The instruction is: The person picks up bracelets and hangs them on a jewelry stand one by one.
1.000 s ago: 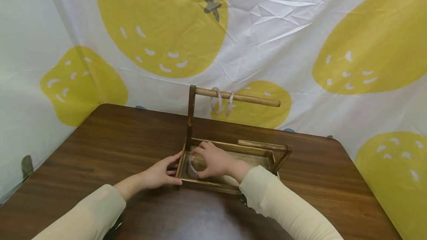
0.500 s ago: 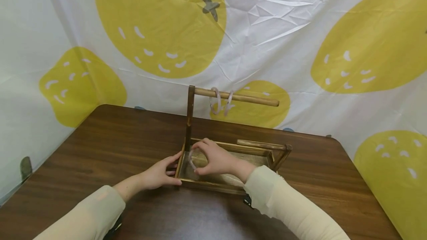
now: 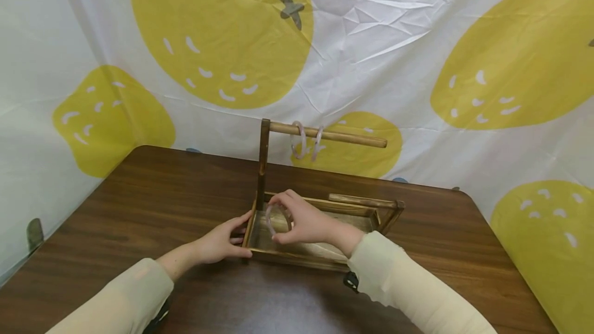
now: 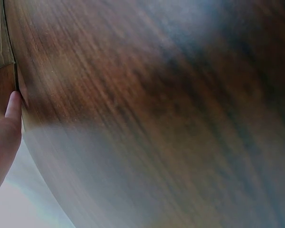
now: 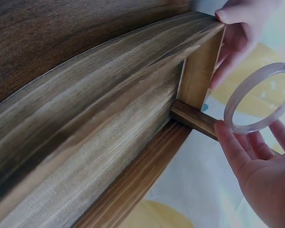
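My right hand [image 3: 306, 218] pinches a pale, translucent bangle [image 5: 229, 113] between thumb and fingertips, over the left part of a wooden tray stand [image 3: 297, 260]. In the right wrist view the bangle is seen nearly face on. My left hand [image 3: 215, 241] presses against the stand's left end, thumb at the front corner and fingers along the outer wall; some of those fingers are hidden. From the tall post [image 3: 263, 161] at that end runs a round wooden bar [image 3: 355, 139], on which two similar bangles hang: one bangle [image 3: 303, 140] and another bangle [image 3: 317, 143] to its right.
A lower wooden bar [image 3: 364, 200] on a short post spans the tray's back right. The stand sits on a dark brown table [image 3: 185, 189]. Behind hangs a white cloth with yellow fruit [image 3: 223, 40], its folds close to the table's back edge.
My right hand has lifted the bangle slightly from the tray floor and moved a little right, turning it more upright. My left hand stays at the stand's end.
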The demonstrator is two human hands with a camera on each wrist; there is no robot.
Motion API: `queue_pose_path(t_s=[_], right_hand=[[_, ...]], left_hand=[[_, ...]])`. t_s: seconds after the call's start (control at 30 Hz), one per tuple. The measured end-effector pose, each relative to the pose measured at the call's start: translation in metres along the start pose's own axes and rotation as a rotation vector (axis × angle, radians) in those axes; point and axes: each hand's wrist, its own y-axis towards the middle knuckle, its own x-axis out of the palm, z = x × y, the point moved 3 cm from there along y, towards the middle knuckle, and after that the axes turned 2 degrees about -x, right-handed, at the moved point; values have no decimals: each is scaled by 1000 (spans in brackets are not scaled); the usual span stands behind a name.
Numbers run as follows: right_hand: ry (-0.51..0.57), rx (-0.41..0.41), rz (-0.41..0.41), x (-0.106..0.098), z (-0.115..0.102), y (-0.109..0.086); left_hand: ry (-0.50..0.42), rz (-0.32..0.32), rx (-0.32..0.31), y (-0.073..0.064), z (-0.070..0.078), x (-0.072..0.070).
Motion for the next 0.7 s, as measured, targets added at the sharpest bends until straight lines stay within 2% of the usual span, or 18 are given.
queue_pose_path(t_s=[0.7], right_hand=[[170,-43,83,-23,-17,-14]], left_hand=[[5,13,-12,0,-1,0]])
